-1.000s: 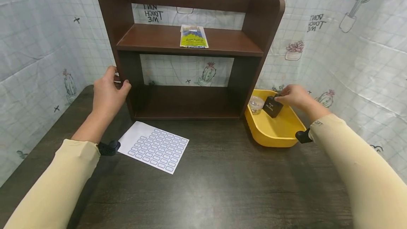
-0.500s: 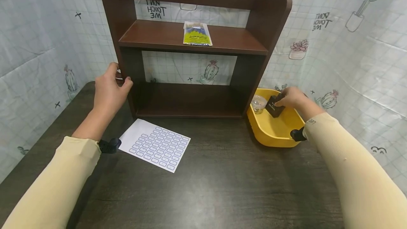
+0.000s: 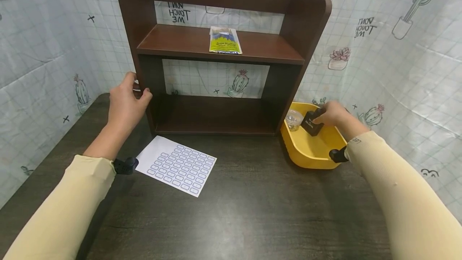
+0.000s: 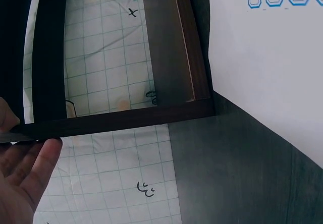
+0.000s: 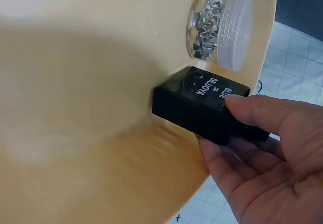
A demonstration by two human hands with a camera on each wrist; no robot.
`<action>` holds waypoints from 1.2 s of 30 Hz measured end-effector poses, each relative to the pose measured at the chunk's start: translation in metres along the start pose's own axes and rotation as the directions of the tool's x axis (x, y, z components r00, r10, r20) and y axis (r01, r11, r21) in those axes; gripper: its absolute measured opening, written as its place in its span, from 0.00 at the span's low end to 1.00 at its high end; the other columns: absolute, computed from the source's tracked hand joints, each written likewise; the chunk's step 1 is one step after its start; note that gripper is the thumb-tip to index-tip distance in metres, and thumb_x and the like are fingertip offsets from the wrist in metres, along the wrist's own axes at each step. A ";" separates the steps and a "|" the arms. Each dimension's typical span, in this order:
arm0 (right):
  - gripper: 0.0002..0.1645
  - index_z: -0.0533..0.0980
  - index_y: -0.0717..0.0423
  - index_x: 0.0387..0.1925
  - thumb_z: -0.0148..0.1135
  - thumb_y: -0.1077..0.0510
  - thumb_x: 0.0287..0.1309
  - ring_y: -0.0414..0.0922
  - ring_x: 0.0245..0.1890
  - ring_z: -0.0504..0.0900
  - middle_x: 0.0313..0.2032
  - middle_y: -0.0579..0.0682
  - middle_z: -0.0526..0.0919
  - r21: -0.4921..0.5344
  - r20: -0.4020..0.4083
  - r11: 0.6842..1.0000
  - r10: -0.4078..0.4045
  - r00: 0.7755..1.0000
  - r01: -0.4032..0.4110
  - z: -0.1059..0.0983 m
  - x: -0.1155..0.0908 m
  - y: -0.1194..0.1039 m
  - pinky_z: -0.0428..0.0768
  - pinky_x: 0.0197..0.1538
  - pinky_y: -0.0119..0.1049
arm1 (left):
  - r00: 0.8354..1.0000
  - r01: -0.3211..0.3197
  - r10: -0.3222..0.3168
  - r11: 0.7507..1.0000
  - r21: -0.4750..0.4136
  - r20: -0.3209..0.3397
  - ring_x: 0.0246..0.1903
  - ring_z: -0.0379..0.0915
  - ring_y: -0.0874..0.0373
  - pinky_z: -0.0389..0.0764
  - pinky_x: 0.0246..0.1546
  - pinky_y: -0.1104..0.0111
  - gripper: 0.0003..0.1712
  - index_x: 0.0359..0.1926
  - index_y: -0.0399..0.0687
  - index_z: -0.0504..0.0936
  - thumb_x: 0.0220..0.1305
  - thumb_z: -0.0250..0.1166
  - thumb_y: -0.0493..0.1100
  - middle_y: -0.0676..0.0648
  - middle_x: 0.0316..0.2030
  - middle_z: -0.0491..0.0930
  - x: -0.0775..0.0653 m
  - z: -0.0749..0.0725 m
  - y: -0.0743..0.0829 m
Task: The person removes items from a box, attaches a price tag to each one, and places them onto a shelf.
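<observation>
My left hand grips the left side panel of a dark brown two-tier shelf, thumb at the front edge and fingers on the outer face. In the left wrist view, fingers press the panel from outside. At the right, my right hand holds a small black box by its upper end, inside a yellow bin. White lettering shows on the black box in the right wrist view, with thumb on one face and fingers beneath. Beside it sits a clear round jar of small metal pieces, lidded.
A yellow and blue packet lies on the upper shelf. On the dark table, a white sheet of blue-bordered labels lies in front of the shelf's left part. Printed cloth hangs behind and at both sides.
My right hand has come further down over the black box, and its hold covers more of the box's upper end. The left hand stays on the shelf panel. The head view has shifted slightly.
</observation>
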State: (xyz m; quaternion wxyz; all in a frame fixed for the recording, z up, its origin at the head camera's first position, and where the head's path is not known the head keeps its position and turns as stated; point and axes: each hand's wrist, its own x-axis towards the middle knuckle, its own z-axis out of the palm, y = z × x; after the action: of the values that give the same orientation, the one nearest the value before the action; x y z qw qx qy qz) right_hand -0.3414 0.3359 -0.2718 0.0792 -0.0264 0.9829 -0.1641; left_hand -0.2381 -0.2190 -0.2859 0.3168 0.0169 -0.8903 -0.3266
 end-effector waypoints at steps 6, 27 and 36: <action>0.24 0.76 0.79 0.48 0.67 0.58 0.64 0.58 0.36 0.80 0.35 0.66 0.81 0.010 -0.036 1.000 -0.020 0.999 0.020 -0.001 -0.002 0.000 0.82 0.40 0.45 | 1.000 0.003 -0.003 1.000 -0.001 0.004 0.46 0.85 0.34 0.85 0.44 0.43 0.20 0.61 0.35 0.73 0.75 0.55 0.41 0.29 0.52 0.84 0.000 0.000 0.000; 0.43 0.64 0.72 0.72 0.60 0.42 0.74 0.68 0.68 0.71 0.69 0.75 0.71 0.226 -0.208 0.947 -0.180 0.961 0.226 -0.011 -0.045 0.007 0.71 0.69 0.63 | 1.000 -0.018 0.018 1.000 -0.004 0.004 0.43 0.85 0.34 0.82 0.39 0.46 0.19 0.60 0.35 0.74 0.74 0.56 0.42 0.29 0.51 0.85 -0.002 -0.004 0.001; 0.35 0.71 0.67 0.67 0.66 0.48 0.71 0.65 0.70 0.75 0.67 0.68 0.76 0.260 -0.245 0.917 -0.240 0.939 0.302 -0.005 -0.076 -0.022 0.76 0.70 0.52 | 1.000 -0.015 0.015 1.000 -0.003 0.010 0.44 0.85 0.34 0.82 0.39 0.45 0.19 0.60 0.36 0.74 0.74 0.57 0.41 0.29 0.51 0.84 -0.002 -0.004 0.001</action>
State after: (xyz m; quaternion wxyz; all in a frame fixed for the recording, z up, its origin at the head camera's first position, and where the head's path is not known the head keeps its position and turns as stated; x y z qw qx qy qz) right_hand -0.2664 0.3228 -0.2490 -0.0447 -0.1337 0.9370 -0.3196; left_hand -0.2343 -0.2199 -0.2836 0.3149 0.0081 -0.8915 -0.3256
